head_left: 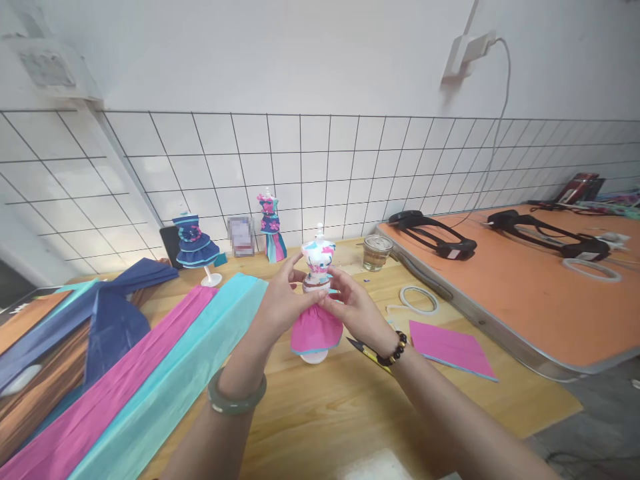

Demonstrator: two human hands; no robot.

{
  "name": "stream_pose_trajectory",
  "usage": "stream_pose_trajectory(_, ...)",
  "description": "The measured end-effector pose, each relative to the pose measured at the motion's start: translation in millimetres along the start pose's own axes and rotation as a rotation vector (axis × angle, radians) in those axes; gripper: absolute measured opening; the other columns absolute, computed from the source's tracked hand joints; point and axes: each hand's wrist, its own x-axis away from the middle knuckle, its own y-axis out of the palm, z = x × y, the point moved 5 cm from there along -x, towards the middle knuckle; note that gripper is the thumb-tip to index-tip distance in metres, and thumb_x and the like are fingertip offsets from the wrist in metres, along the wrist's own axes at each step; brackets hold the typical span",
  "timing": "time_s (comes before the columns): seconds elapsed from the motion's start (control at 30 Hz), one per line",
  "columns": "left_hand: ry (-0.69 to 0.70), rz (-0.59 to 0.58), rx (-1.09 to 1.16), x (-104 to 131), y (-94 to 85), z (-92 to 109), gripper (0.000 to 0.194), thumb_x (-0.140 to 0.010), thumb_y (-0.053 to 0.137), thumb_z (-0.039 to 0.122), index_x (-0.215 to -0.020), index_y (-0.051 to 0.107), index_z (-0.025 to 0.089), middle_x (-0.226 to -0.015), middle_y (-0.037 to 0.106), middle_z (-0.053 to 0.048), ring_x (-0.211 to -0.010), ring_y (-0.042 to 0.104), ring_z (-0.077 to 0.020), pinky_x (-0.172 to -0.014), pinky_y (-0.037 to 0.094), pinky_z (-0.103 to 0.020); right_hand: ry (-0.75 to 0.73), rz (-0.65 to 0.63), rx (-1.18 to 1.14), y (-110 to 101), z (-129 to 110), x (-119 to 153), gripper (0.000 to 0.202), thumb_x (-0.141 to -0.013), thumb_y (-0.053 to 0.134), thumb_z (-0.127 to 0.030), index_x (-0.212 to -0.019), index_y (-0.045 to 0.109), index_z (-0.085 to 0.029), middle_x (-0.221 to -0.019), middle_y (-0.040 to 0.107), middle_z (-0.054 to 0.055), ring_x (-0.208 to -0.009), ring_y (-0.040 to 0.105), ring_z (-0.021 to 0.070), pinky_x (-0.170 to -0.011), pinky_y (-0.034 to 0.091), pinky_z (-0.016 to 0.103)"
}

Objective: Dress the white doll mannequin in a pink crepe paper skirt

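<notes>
A small white dress form (319, 259) with pink and blue scraps on its bust stands upright on the wooden table. Round its lower half hangs a gathered pink skirt (317, 327) with a blue hem. My left hand (283, 293) closes on the skirt's waist from the left, thumb in front. From the other side my right hand (357, 307) pinches the same waist, its thumb close to the left one. Fingers behind the form are partly hidden. Beside my right wrist lie yellow-handled scissors (370, 353), partly covered by it.
Pink, turquoise (200, 363) and blue crepe paper (120, 300) lies at the left. Two dressed forms (193, 240) stand behind. A glass (377, 252), a tape roll (419, 301) and folded pink paper (453, 349) lie right, beside an orange-topped table (525, 293) with black headsets (435, 233).
</notes>
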Motion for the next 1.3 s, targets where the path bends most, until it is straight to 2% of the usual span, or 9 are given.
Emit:
stream_pose_trajectory(0.13, -0.012, -0.072, -0.017, -1, 1.4, -3, 0.084, -0.061, 0.074, 0.027, -0.134, 0.035, 0.024, -0.096, 0.065, -0.007, -0.098, 0.059, -0.0246, -0.09, 0.041, -0.043, -0.01, -0.041, -0.076, -1, 3, -2, 0.052, -0.076, 0.064, -0.035, -0.124, 0.047, -0.023, -0.114, 0.06, 0.007, -0.105, 0.055, 0.0208, -0.089, 0.043, 0.037)
stream_pose_trajectory(0.37, 0.068, -0.26, 0.005, 5, 6.1, 3, 0.074, -0.058, 0.077, 0.029, -0.126, 0.046, 0.026, -0.115, 0.061, -0.008, -0.111, 0.053, -0.0266, -0.095, 0.038, -0.044, 0.032, -0.215, -0.22, -12, -14, 3, 0.039, -0.076, 0.065, -0.036, -0.112, 0.058, -0.025, -0.11, 0.063, 0.004, -0.103, 0.057, 0.0202, -0.091, 0.044, 0.036)
stream_pose_trajectory(0.47, 0.006, -0.28, 0.018, 8, 5.2, 3, 0.09, -0.06, 0.076, 0.032, -0.137, 0.03, 0.028, -0.119, 0.059, -0.011, -0.118, 0.048, -0.0268, -0.098, 0.034, -0.046, 0.052, -0.148, -0.299, -32, -12, 5, 0.036, -0.076, 0.065, -0.034, -0.11, 0.058, -0.024, -0.114, 0.061, 0.005, -0.105, 0.056, 0.0201, -0.093, 0.042, 0.037)
stream_pose_trajectory(0.6, -0.086, -0.273, 0.066, 9, 4.1, 0, 0.067, -0.072, 0.066, 0.036, -0.132, 0.039, 0.023, -0.111, 0.062, -0.013, -0.106, 0.057, -0.0261, -0.088, 0.044, -0.043, 0.056, -0.035, -0.377, -61, -5, 7, 0.034, -0.076, 0.065, -0.037, -0.107, 0.058, -0.026, -0.113, 0.062, 0.005, -0.101, 0.058, 0.0199, -0.092, 0.041, 0.038)
stream_pose_trajectory(0.7, -0.008, -0.361, -0.008, 14, 11.5, 7, 0.048, -0.073, 0.062, 0.028, -0.12, 0.052, 0.025, -0.107, 0.064, -0.008, -0.104, 0.057, -0.0244, -0.089, 0.043, -0.042, 0.081, 0.019, -0.383, -76, -2, 11, 0.033, -0.074, 0.065, -0.042, -0.103, 0.059, -0.027, -0.108, 0.064, 0.005, -0.096, 0.06, 0.0215, -0.089, 0.043, 0.039)
stream_pose_trajectory(0.83, 0.144, -0.457, -0.111, 28, 28.7, 23, 0.046, -0.068, 0.063, 0.021, -0.113, 0.054, 0.029, -0.114, 0.059, -0.003, -0.109, 0.053, -0.0237, -0.093, 0.04, -0.04, 0.082, 0.101, -0.458, -90, 0, 14, 0.038, -0.068, 0.07, -0.046, -0.1, 0.058, -0.029, -0.103, 0.065, 0.003, -0.092, 0.061, 0.0209, -0.087, 0.045, 0.038)
stream_pose_trajectory(0.97, 0.281, -0.363, -0.261, 38, 44.1, 37, 0.037, -0.071, 0.062, 0.023, -0.107, 0.053, 0.027, -0.111, 0.055, -0.004, -0.108, 0.049, -0.0238, -0.09, 0.04, -0.038, 0.054, 0.157, -0.519, -99, 9, 16, 0.038, -0.068, 0.07, -0.047, -0.099, 0.057, -0.03, -0.1, 0.066, 0.001, -0.093, 0.061, 0.0198, -0.085, 0.047, 0.036)
stream_pose_trajectory(1.1, 0.463, -0.256, -0.456, 45, 56.8, 45, 0.026, -0.074, 0.057, 0.017, -0.099, 0.051, 0.021, -0.102, 0.055, -0.006, -0.101, 0.048, -0.0228, -0.086, 0.04, -0.038, 0.014, 0.095, -0.669, -97, 16, 18, 0.029, -0.072, 0.068, -0.04, -0.098, 0.059, -0.031, -0.097, 0.066, -0.002, -0.095, 0.06, 0.0161, -0.086, 0.046, 0.03)
stream_pose_trajectory(1.3, 0.638, -0.13, -0.619, 46, 60.2, 43, 0.019, -0.071, 0.049, 0.005, -0.082, 0.054, 0.019, -0.083, 0.059, -0.005, -0.085, 0.05, -0.0221, -0.074, 0.04, -0.036, 0.01, 0.028, -0.702, -94, 13, 22, 0.033, -0.069, 0.071, -0.043, -0.098, 0.061, -0.031, -0.098, 0.066, 0.0, -0.097, 0.06, 0.0203, -0.089, 0.045, 0.039)
